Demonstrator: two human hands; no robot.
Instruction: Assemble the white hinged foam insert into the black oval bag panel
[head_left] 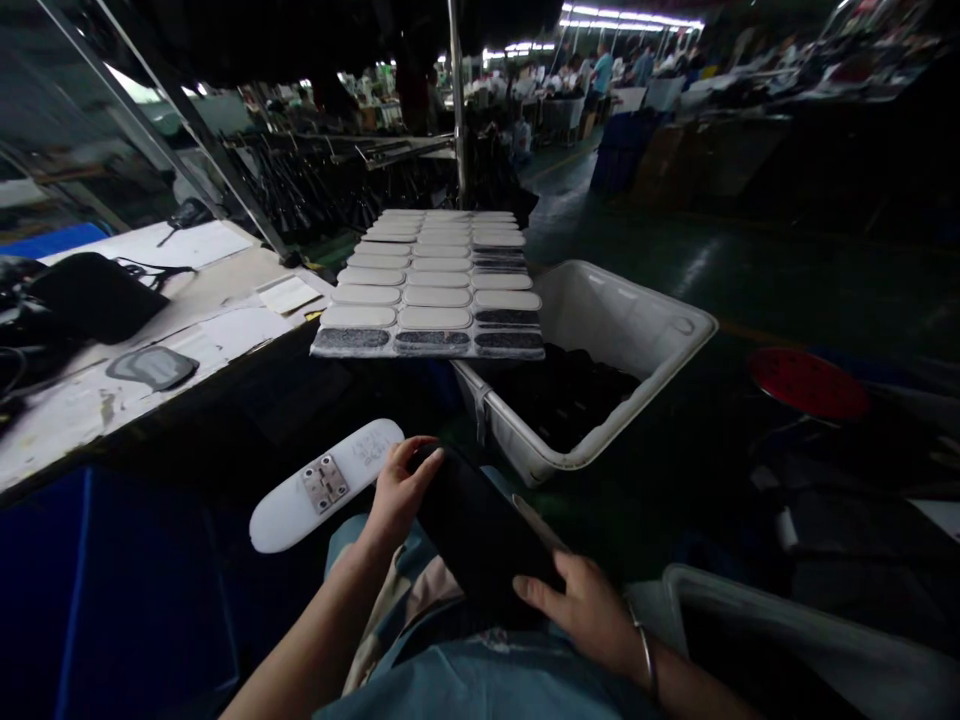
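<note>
A black oblong piece of fabric or padding (pixel 480 520) lies slantwise over my lap, held at both ends. At its upper left end, my left hand (pixel 401 480) is closed with the thumb on top. My right hand (pixel 581 600) is closed round the lower right end, thumb on the near face. Beside the black piece, by the right fingers, a thin pale edge (pixel 536 520) shows; what it belongs to I cannot tell. Just left of my left hand is a white rounded board (pixel 285 520) with a metal hinge (pixel 325 484) and handwriting.
Ahead stands a panel (pixel 427 348) with rows of pale oblong pads and several dark slots. Behind it to the right, a white bin (pixel 525 440) holds black pieces. A worktable (pixel 225 335) is at left, a red stool (pixel 808 383) at right, another bin (pixel 787 610) lower right.
</note>
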